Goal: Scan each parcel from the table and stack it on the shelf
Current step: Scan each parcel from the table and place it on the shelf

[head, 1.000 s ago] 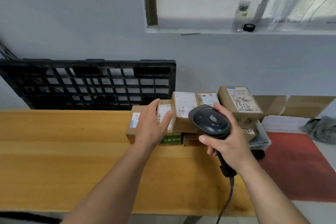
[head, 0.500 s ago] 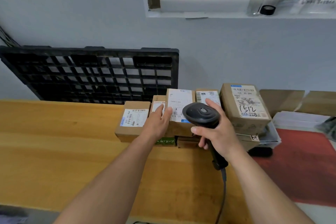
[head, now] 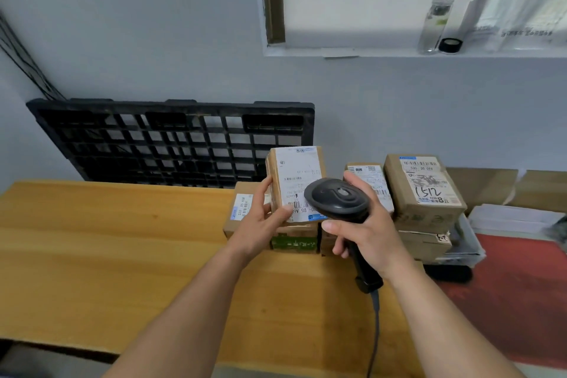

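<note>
Over the bench's [head: 122, 254] far right corner, our left hand [head: 260, 225] grips a parcel [head: 293, 184] by its lower left edge. It stands tilted, its long axis running up and away from us and its label [head: 302, 167] facing us. Our right hand [head: 369, 235] clasps the scanner [head: 337, 199], whose head sits just before the label's lower end. Other parcels [head: 425, 190] sit beneath and to the right.

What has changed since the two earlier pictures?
The left hand, which only rested on the white-labelled parcel, now grips it and has lifted it off the green-printed box, label toward the camera. The right hand holds the barcode scanner as before, its head now in front of that label. The parcel marked 1512 and the black pallet have not moved.
</note>
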`<action>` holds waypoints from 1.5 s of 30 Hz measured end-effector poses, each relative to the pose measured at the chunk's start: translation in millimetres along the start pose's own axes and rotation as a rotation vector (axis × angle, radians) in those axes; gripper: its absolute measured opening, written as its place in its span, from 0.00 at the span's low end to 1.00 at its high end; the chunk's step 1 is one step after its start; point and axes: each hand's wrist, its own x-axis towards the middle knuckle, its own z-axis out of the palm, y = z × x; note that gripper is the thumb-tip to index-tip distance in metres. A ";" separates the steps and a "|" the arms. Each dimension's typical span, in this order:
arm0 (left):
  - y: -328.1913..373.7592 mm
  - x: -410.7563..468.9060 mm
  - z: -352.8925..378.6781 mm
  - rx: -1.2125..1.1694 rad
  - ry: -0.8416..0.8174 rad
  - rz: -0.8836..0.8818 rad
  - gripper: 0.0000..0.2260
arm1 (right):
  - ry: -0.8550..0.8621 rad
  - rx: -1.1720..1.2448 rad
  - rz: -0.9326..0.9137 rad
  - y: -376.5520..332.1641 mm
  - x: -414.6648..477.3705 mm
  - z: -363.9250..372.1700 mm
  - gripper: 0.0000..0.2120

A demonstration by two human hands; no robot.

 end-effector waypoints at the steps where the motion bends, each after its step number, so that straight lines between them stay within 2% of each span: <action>1: 0.4 -3.7 -8.7 0.000 0.009 0.005 0.34 | -0.007 -0.001 -0.012 -3.5 -0.9 5.7 0.40; 4: 5.6 -19.6 -33.8 -0.003 0.011 0.058 0.45 | -0.035 0.012 -0.050 -14.0 -3.3 25.5 0.40; 6: 8.2 -30.0 -49.6 0.035 0.025 0.093 0.49 | -0.057 0.017 -0.082 -22.3 -4.6 39.4 0.40; 17: -0.7 -75.8 -139.2 0.038 0.384 0.222 0.53 | -0.191 0.046 -0.231 -73.4 -36.3 119.7 0.43; 22: -12.0 -89.1 -166.2 0.079 0.467 0.245 0.53 | -0.275 0.084 -0.252 -88.9 -52.1 146.8 0.45; 30: -29.1 -102.5 -188.8 0.109 0.489 0.200 0.55 | -0.318 0.125 -0.226 -92.5 -60.1 172.3 0.43; 33: -34.9 -105.2 -195.9 0.115 0.486 0.193 0.56 | -0.320 0.116 -0.204 -90.0 -61.7 179.5 0.46; 45: -58.4 -110.1 -224.9 0.076 0.478 0.220 0.54 | -0.306 0.063 -0.168 -85.0 -72.0 211.5 0.46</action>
